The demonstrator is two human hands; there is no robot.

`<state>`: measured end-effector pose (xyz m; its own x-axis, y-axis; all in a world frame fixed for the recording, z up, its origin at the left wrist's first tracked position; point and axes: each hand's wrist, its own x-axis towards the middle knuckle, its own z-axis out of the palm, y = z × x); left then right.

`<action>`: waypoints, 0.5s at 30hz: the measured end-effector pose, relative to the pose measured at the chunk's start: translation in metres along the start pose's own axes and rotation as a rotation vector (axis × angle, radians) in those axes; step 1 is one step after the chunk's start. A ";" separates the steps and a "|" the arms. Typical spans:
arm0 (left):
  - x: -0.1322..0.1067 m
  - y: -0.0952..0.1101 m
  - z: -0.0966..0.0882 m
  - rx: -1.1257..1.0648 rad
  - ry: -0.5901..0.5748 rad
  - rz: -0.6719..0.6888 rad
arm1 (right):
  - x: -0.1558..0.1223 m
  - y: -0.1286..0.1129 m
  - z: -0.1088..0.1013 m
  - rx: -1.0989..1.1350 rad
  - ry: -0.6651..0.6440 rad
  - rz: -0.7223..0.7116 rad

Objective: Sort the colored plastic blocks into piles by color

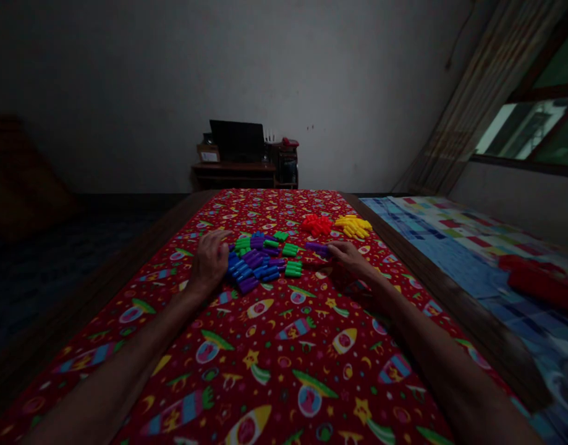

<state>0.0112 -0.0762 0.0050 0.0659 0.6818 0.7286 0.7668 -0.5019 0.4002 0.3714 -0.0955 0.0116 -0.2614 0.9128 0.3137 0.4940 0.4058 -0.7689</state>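
My right hand (349, 257) pinches a purple plastic piece (317, 248) shaped like short joined tubes, held just right of a mixed pile. My left hand (211, 258) rests at the pile's left edge, its fingers loosely bent and apart from the thumb, with nothing visible in it. Within the pile are blue pieces (240, 268), purple pieces (253, 258) and green pieces (243, 245). Two green pieces, one farther back (290, 250) and one nearer (293, 269), lie along the pile's right side.
Beyond my right hand are a heap of red pieces (316, 225) and a heap of yellow pieces (353, 226). A red patterned cloth (284, 371) covers the table. Behind it stands a desk with a dark monitor (237, 141). A checkered bed (450, 247) is at right.
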 end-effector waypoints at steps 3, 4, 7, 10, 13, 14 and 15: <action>-0.001 0.049 -0.004 -0.052 -0.157 0.213 | 0.001 -0.022 0.026 0.027 -0.108 -0.072; -0.003 0.064 -0.003 -0.054 -0.253 0.277 | 0.001 -0.030 0.034 0.028 -0.135 -0.098; -0.013 0.091 0.005 -0.001 -0.472 0.377 | -0.003 -0.044 0.047 0.010 -0.195 -0.173; -0.021 0.095 0.012 0.082 -0.489 0.382 | -0.004 -0.043 0.044 -0.062 -0.261 -0.183; -0.024 0.089 0.015 0.115 -0.438 0.340 | 0.001 -0.032 0.026 -0.127 -0.223 -0.106; -0.024 0.087 0.015 0.116 -0.427 0.328 | 0.003 -0.027 0.017 -0.141 -0.189 -0.083; -0.023 0.086 0.015 0.116 -0.420 0.320 | 0.006 -0.023 0.007 -0.159 -0.150 -0.062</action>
<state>0.0849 -0.1273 0.0139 0.5393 0.6702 0.5099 0.7301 -0.6738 0.1136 0.3529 -0.0995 0.0272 -0.4099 0.8738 0.2617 0.5945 0.4736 -0.6498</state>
